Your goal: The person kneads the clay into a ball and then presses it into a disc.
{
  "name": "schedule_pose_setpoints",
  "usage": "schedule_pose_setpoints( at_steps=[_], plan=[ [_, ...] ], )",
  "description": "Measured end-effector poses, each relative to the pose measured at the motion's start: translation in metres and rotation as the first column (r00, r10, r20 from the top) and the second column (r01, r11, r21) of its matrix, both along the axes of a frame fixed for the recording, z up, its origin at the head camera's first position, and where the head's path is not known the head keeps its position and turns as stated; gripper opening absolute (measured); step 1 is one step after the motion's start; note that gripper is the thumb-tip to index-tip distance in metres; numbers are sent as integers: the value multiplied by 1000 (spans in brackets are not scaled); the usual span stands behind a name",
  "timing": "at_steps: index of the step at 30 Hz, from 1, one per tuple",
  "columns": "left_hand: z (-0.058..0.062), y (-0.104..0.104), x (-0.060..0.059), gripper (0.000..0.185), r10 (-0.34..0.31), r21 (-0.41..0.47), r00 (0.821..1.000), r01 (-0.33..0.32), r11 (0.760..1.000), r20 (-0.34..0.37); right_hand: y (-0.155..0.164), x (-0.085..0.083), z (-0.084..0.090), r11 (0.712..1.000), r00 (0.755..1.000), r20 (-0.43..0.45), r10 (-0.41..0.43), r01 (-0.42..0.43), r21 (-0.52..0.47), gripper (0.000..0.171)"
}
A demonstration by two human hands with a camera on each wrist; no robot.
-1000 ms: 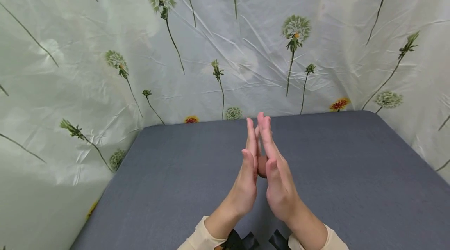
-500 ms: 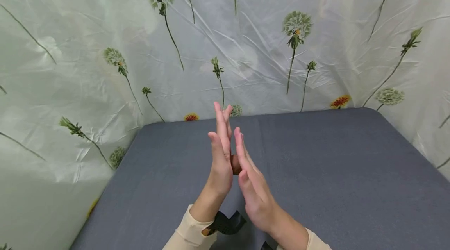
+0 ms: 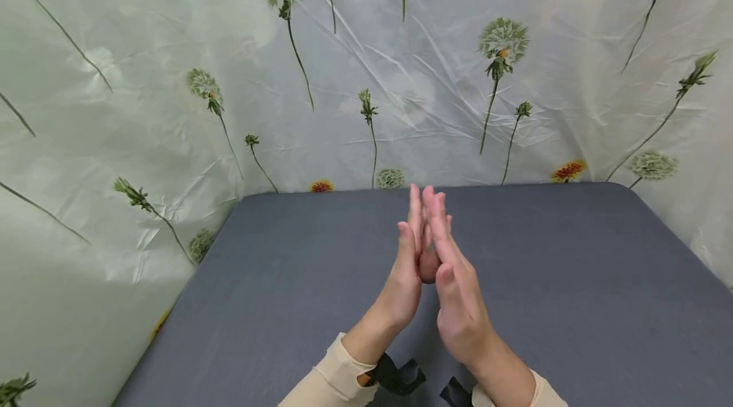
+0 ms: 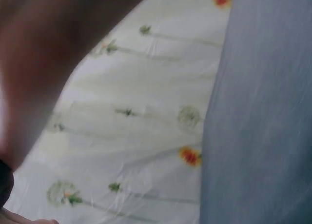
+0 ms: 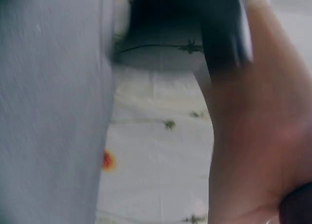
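Between two upright, facing palms sits a small, smooth, brown ball point(image 3: 428, 268) in the head view. Its lower side shows, and the hands cover the rest. My left hand point(image 3: 408, 273) presses on it from the left with straight fingers pointing up and away. From the other side my right hand point(image 3: 458, 292) presses against it, fingers straight and leaning toward the left hand's fingertips. Both thumbs stand upright along the palms. The wrist views show blurred skin at close range and not the ball.
A dark grey padded surface point(image 3: 321, 280) extends beneath the hands. Behind it hangs a pale, wrinkled sheet point(image 3: 343, 63) printed with dandelions. Black straps point(image 3: 399, 376) stick out at the wrists, beside cream sleeves point(image 3: 332, 375).
Half a second ago both hands were further left, with the left fingertips above the right ones. Now they have come back right, fingertips nearly level, the ball still between the palms.
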State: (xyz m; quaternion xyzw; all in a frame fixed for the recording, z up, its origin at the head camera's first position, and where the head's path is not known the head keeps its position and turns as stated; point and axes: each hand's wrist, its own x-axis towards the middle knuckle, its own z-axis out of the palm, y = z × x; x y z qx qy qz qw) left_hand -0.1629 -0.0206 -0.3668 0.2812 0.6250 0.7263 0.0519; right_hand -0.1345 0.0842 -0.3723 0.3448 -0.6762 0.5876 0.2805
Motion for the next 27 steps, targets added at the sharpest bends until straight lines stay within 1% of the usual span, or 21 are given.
schedule_pose_setpoints(
  at_steps=[1,3,6,8,9,11,13,16,18,20,22,24,27],
  plan=[
    [0,3,3,87,1,-29,1000,-2,1000,-24,5,-3,0,1000,1000,26,2,-1,-12,63],
    [0,9,10,82,15,-90,996,-23,996,-87,13,-7,-1,998,995,89,42,-38,-52,63],
    [4,12,18,76,59,-155,980,-89,984,-190,18,-13,-4,990,976,187,108,-88,-111,63],
    [8,11,20,78,95,-159,966,-136,978,-241,16,-15,-8,985,968,210,138,-113,-127,63],
    [10,8,20,80,117,-150,958,-160,976,-261,13,-15,-10,987,967,217,135,-112,-115,62],
    [15,2,17,84,155,-110,950,-191,975,-272,5,-14,-16,987,961,230,152,-135,-86,61],
    [19,-5,11,89,180,-56,951,-200,978,-251,-4,-10,-21,983,956,229,181,-171,-64,59],
    [22,-14,1,93,202,18,963,-202,979,-178,-15,0,-22,982,955,227,190,-190,-25,58],
    [21,-17,-6,94,210,44,970,-207,977,-124,-19,5,-20,983,964,196,178,-181,-2,58],
    [18,-19,-10,94,203,60,977,-199,978,-72,-21,10,-17,987,975,160,157,-162,21,59],
    [14,-19,-13,94,173,70,985,-170,983,-29,-21,12,-13,988,982,123,146,-151,31,60],
    [10,-16,-13,93,118,85,993,-117,989,-1,-19,12,-8,992,990,73,123,-125,30,61],
    [3,-9,-9,92,33,79,999,-34,996,8,-13,10,0,997,997,12,77,-77,16,62]
  ],
)
